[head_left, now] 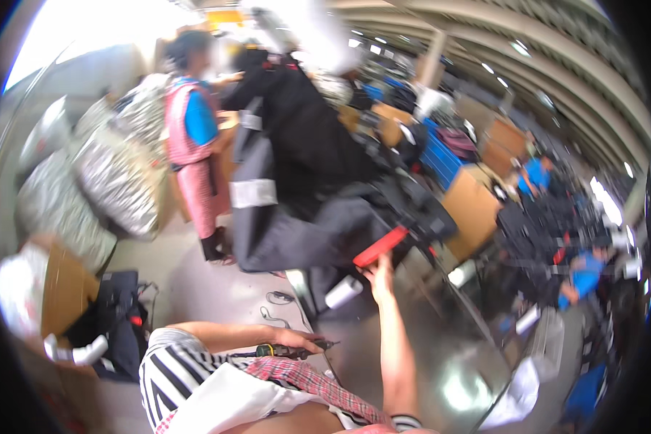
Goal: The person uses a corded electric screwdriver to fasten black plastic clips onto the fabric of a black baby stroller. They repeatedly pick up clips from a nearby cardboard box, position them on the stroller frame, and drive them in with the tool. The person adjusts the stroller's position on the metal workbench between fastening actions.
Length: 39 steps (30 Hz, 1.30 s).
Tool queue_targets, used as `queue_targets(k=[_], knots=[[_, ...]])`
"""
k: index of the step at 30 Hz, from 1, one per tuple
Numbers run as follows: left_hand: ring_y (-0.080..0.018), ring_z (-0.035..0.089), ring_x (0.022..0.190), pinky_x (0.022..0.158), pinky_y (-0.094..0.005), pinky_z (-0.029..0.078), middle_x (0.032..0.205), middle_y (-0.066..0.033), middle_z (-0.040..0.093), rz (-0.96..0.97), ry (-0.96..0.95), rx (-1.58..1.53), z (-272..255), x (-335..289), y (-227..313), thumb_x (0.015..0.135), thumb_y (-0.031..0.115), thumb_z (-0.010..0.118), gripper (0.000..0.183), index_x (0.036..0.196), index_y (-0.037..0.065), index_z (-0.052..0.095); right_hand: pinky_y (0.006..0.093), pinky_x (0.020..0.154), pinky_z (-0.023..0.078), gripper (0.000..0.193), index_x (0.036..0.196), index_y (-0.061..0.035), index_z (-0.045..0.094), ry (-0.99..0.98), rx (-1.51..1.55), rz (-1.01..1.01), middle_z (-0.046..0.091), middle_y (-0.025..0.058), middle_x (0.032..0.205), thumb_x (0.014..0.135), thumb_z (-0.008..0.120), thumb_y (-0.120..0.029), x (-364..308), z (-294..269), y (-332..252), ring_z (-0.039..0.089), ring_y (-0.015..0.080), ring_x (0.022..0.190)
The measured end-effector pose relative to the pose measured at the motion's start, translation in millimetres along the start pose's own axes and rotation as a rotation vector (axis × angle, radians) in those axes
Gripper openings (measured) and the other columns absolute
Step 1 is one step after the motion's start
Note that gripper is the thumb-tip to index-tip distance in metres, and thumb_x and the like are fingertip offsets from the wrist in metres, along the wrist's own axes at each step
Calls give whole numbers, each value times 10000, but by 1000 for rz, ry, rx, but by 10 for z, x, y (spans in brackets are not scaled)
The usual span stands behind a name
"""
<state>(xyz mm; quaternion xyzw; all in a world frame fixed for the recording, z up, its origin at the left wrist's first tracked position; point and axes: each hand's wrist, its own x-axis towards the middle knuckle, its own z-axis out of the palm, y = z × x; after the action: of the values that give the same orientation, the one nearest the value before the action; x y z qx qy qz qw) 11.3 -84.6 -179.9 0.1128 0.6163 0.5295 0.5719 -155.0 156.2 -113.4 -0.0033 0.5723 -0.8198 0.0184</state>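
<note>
Low in the middle, my left hand (300, 338) is closed round a dark electric screwdriver (278, 351) with a yellow band. Its thin pointed tip sticks out to the right. My right hand (380, 276) is raised and gripping the lower edge of a red strip (380, 247), with the fingers partly hidden. That strip lies against a large black fabric bag (318, 159), which stands tall in front of me with white labels on its side. Whether the strip is part of the bag, I cannot tell. A white roll-shaped piece (343, 292) hangs below it.
Under my right arm is a shiny dark tabletop (441, 362). A person in blue and pink (193, 134) stands at the far left beside stuffed white sacks (123, 177). Cartons (470, 206), a blue crate (441, 155) and heaps of black goods (542, 246) fill the right.
</note>
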Motion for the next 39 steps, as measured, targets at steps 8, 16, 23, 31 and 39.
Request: queue_targets(k=[8, 16, 23, 31, 39], knots=[[-222, 666, 830, 735, -373, 603, 1239, -171, 602, -9, -151, -711, 197, 362, 604, 927, 162, 697, 788, 1563, 151, 232, 369, 932, 514, 596, 1371, -84, 591, 87, -562, 143, 651, 34, 1287, 962, 641, -513, -290, -2225, 204, 612, 162, 1148], [-204, 667, 887, 797, -349, 570, 1191, -128, 663, -197, 15, -692, 814, 1374, 684, 924, 223, 708, 639, 1483, 131, 411, 403, 890, 517, 624, 1336, -11, 577, 854, -620, 14, 664, 144, 1242, 966, 583, -513, -768, -6669, -1447, 641, 282, 1097], [-200, 670, 896, 791, -342, 569, 1169, -130, 663, -129, 148, -642, 1029, 2035, 681, 927, 226, 705, 664, 1500, 139, 381, 306, 708, 489, 678, 1065, 47, 625, 958, -812, -492, 644, 111, 755, 1036, 412, -595, 144, -8193, -3087, 616, 191, 694], [-194, 674, 906, 783, -334, 569, 1144, -132, 662, -123, -49, -464, 704, 2297, 623, 931, 230, 703, 692, 1520, 149, 347, 355, 592, 480, 555, 786, -31, 591, 949, -1174, -626, 627, 101, 602, 1084, 382, -449, -1551, -5697, -2490, 584, 207, 553], [-100, 601, 696, 612, -219, 515, 995, -88, 657, -219, -306, -435, 723, 1621, 696, 929, 246, 706, 692, 1515, 141, 353, 449, 629, 532, 432, 879, -2, 714, 703, -1240, -325, 699, 147, 660, 1005, 580, -393, -1786, -2039, -1922, 702, 358, 645]])
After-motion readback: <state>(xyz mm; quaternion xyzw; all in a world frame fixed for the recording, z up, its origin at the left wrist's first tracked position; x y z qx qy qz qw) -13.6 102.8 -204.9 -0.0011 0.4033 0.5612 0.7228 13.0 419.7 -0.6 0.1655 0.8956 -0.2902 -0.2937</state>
